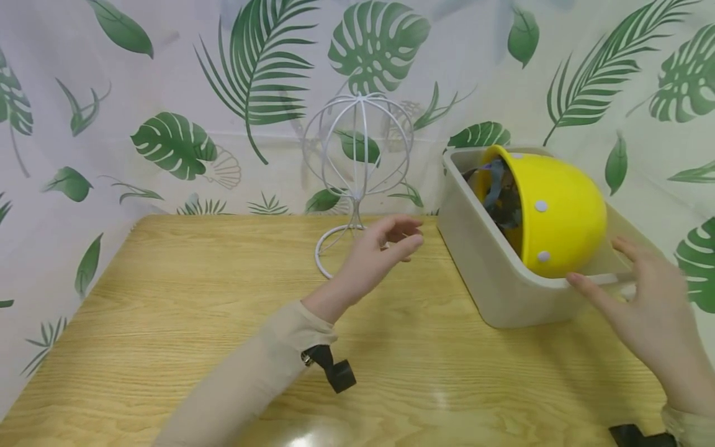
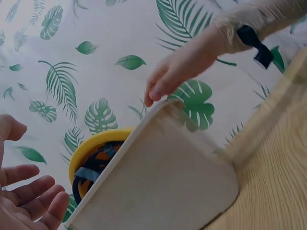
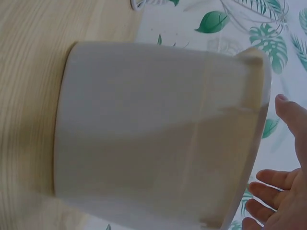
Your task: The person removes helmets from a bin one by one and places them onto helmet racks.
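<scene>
A yellow hard hat (image 1: pixel 564 211) lies on its side in a beige plastic bin (image 1: pixel 519 301) at the right of the table. Its hollow, with dark straps (image 2: pixel 91 175), faces left. My right hand (image 1: pixel 653 304) is at the bin's near rim, fingers spread; whether it touches the rim I cannot tell. My left hand (image 1: pixel 385 248) hovers left of the bin with loosely bent fingers and nothing in them. Behind it stands a white wire stand (image 1: pixel 360 149), a round cage on a ring base partly hidden by that hand.
The wood-grain table (image 1: pixel 184 298) stretches to the left and front. A leaf-printed cloth (image 1: pixel 268 180) hangs behind it and at both sides. Black straps (image 1: pixel 337 372) are on the wrists.
</scene>
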`<state>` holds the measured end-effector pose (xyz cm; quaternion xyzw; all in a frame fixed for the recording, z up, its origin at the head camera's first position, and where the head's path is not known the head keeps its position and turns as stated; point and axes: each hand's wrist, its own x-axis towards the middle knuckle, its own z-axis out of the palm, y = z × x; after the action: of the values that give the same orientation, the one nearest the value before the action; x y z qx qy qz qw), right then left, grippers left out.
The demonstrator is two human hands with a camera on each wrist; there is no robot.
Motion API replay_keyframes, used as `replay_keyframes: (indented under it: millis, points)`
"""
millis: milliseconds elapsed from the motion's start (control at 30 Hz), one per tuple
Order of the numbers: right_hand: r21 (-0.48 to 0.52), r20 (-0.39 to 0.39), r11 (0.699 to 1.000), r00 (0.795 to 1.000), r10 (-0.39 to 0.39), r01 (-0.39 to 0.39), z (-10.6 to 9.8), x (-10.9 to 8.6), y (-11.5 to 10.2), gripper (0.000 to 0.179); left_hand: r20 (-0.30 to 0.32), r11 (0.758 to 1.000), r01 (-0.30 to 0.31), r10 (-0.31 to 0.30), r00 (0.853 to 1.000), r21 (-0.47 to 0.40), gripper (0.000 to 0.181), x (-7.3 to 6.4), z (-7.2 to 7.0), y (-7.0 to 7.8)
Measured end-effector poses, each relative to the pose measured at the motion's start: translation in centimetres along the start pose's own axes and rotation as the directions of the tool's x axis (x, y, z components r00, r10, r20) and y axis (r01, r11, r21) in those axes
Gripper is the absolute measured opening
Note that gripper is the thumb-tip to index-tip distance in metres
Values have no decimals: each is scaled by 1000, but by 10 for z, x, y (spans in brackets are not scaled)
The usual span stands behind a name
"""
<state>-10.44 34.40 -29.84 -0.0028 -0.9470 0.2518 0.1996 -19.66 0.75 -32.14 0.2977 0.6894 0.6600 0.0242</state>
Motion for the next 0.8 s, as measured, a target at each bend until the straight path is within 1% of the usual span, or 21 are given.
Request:
replay_keyframes:
  millis: [100, 200, 300, 400, 533, 600, 700, 800]
  points:
    - [-23, -12, 1000, 1000, -1, 1, -4, 2, 12, 82, 25, 997, 26, -24, 999, -71, 34, 7, 8, 4]
    - [-86, -23, 996, 1000, 17, -18, -11, 5, 23, 86, 42, 986, 69, -63, 997, -151, 33, 15, 15, 6]
    - [-121, -29, 992, 999, 39, -43, -18, 7, 33, 87, 44, 966, 111, -104, 994, -235, 32, 24, 23, 7]
    - [-90, -9, 993, 997, 71, -71, -19, 7, 41, 87, 41, 941, 140, -134, 990, -308, 31, 35, 32, 10]
    - [-72, 5, 994, 996, 86, -86, -17, 7, 47, 85, 56, 912, 167, -157, 986, -374, 30, 51, 45, 14]
    - [-75, 4, 994, 996, 85, -84, -15, 8, 50, 85, 73, 898, 191, -176, 982, -396, 30, 59, 52, 16]
    - [-88, 12, 992, 996, 94, -92, -14, 7, 54, 85, 89, 880, 218, -200, 976, -421, 32, 71, 62, 15]
    - [-76, 12, 993, 996, 88, -87, -13, 5, 57, 82, 90, 860, 248, -233, 968, -446, 34, 81, 72, 13]
